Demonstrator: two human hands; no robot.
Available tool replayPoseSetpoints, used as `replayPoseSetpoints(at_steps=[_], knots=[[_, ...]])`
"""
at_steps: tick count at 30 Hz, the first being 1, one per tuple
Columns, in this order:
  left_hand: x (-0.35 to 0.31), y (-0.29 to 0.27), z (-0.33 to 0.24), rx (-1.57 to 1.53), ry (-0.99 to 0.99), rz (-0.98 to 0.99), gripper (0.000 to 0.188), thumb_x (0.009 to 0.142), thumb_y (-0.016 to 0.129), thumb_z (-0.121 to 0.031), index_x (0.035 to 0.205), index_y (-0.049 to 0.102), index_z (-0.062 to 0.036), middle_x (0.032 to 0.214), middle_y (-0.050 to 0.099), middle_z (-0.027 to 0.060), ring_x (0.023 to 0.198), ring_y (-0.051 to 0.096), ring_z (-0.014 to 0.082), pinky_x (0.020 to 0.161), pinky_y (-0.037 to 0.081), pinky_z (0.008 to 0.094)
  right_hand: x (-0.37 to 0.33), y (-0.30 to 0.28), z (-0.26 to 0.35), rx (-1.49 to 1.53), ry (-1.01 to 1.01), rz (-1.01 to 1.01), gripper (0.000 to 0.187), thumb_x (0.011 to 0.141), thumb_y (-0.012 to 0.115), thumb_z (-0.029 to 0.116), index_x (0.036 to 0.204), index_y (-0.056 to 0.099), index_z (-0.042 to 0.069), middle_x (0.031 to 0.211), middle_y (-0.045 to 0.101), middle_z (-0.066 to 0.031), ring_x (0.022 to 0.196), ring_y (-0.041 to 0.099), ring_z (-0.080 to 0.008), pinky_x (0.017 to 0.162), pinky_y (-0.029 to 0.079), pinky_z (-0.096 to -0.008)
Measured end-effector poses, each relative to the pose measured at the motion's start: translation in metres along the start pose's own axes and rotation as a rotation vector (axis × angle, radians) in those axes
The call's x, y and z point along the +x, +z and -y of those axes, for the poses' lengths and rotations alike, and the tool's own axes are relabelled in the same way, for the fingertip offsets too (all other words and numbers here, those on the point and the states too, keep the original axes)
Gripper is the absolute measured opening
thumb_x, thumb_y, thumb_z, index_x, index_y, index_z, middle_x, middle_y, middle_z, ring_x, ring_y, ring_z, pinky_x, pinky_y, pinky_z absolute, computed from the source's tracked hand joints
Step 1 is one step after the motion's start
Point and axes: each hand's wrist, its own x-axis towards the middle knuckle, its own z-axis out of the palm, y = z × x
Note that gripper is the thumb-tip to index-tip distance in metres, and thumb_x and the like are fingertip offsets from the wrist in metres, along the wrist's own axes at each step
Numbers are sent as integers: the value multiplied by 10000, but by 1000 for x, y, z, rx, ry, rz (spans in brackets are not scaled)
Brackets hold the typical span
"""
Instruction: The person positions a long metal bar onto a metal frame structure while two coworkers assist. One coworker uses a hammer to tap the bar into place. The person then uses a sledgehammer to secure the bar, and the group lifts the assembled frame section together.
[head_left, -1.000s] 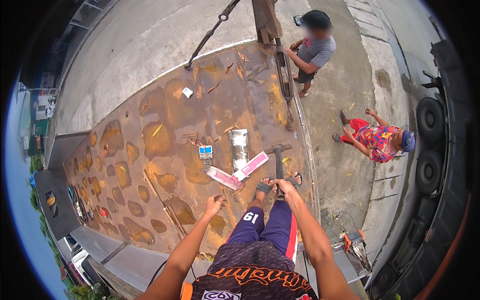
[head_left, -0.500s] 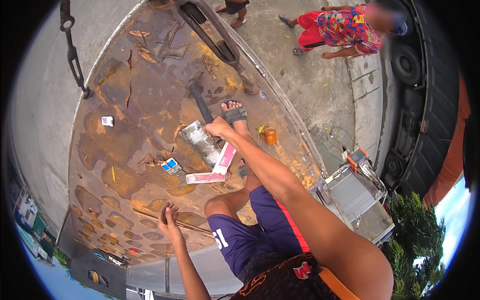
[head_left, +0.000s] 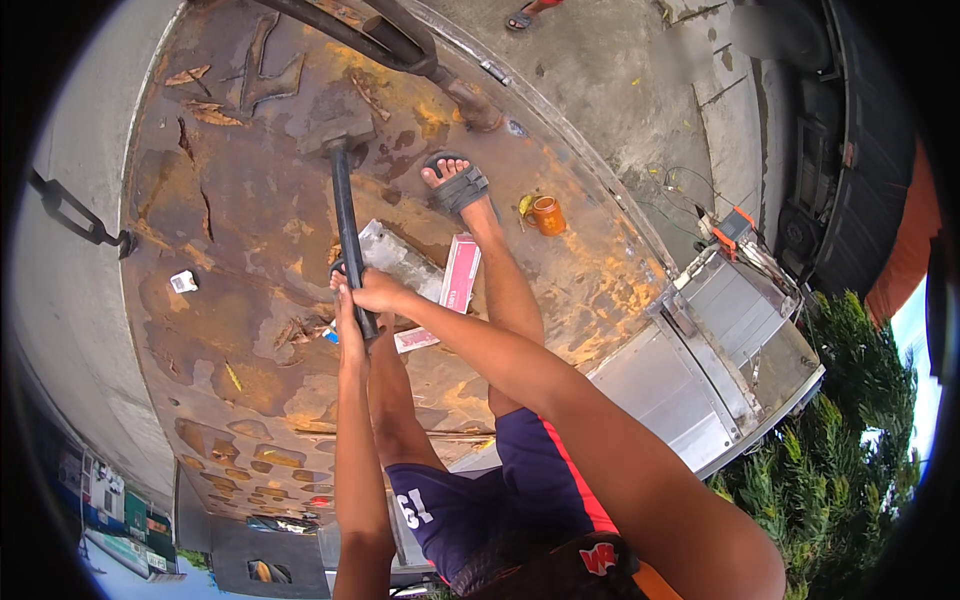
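A sledgehammer (head_left: 345, 205) with a black handle extends away from me, its rusty head at the far end over the rusty metal deck (head_left: 260, 300). My right hand (head_left: 380, 292) is closed round the lower handle. My left hand (head_left: 349, 318) is against the handle's left side near its butt, fingers curled and partly hidden. Past my hands lies a grey metal plate (head_left: 400, 262), partly covered by my right hand and the handle. Beside it are a pink-and-white long carton (head_left: 460, 272) and a second such carton (head_left: 415, 339), partly behind my right forearm.
My sandalled foot (head_left: 462, 187) stands near an orange mug (head_left: 547, 216). A small white box (head_left: 183, 282) lies left. Dry leaves and a bent metal scrap (head_left: 268, 75) lie farther off. A steel bar linkage (head_left: 400, 45) rises at the far edge. An orange-and-grey device (head_left: 733, 230) sits right.
My right hand has drawn the sledgehammer back and left. My left hand has come up from the lower left to the handle. The person in red has mostly left the view.
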Motion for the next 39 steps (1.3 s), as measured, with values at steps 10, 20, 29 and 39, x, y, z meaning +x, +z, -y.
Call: replayPoseSetpoints(at_steps=[10, 20, 29, 39], knots=[[135, -49, 99, 385, 4, -4, 369, 921, 797, -394, 1001, 674, -56, 797, 696, 49, 602, 605, 121, 574, 501, 285, -21, -249, -175, -641, 371, -1046, 794, 745, 840, 245, 1418, 447, 92, 1365, 502, -185, 1270, 530, -387, 1053, 437, -514], [261, 16, 188, 393, -35, 12, 455, 954, 740, -337, 1201, 659, 36, 1098, 723, 150, 1008, 671, 247, 897, 506, 368, -27, -320, -281, -716, 328, -862, 939, 673, 911, 386, 1419, 474, 22, 1187, 694, -221, 1133, 664, -396, 988, 507, -487], [246, 31, 151, 754, 8, 24, 671, 942, 644, -514, 1361, 612, 9, 1235, 710, 248, 1232, 643, 392, 1042, 484, 446, 7, -233, -50, -812, -349, -627, 799, 627, 903, 310, 1283, 558, 14, 1047, 670, -204, 1004, 649, -404, 906, 501, -492], [250, -14, 133, 269, 132, -28, 452, 991, 679, -357, 1268, 661, 0, 1081, 724, 119, 835, 681, 213, 793, 528, 361, 191, -13, 91, -1478, -912, -2, 834, 616, 901, 119, 1355, 520, 177, 1242, 536, -170, 1174, 531, -357, 964, 452, -462]])
